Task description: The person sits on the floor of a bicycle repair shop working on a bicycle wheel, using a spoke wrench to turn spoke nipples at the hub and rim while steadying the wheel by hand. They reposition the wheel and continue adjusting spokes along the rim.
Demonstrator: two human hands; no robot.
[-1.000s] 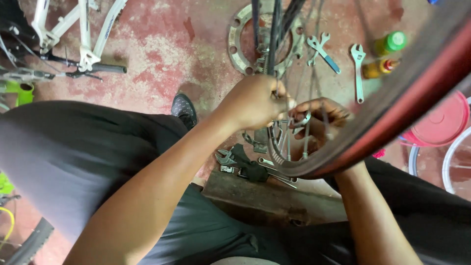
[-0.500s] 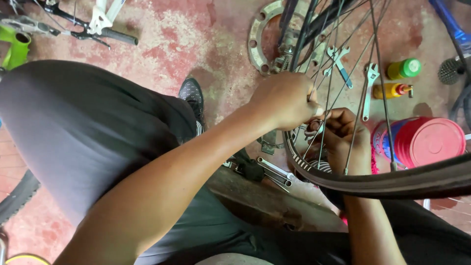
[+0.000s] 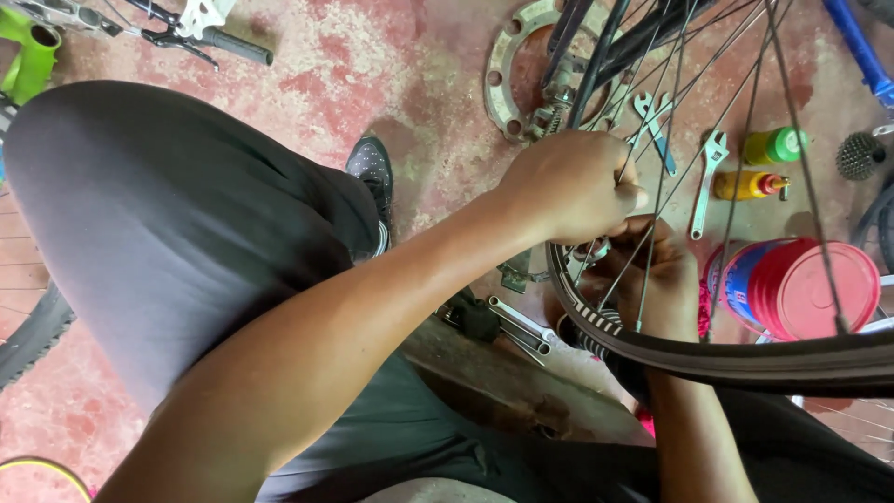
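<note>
Right now your left hand [image 3: 568, 186] pinches a spoke [image 3: 622, 247] just inside the rim [image 3: 596, 321]; your right hand [image 3: 656, 279] clenches beneath it, nearer the rim. That spoke's long axis runs up toward the hub.

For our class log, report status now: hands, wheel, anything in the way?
Left hand closed on spokes. Right hand gripping inside the wheel rim. Tyre crosses the right wrist; red tub close beside.
</note>
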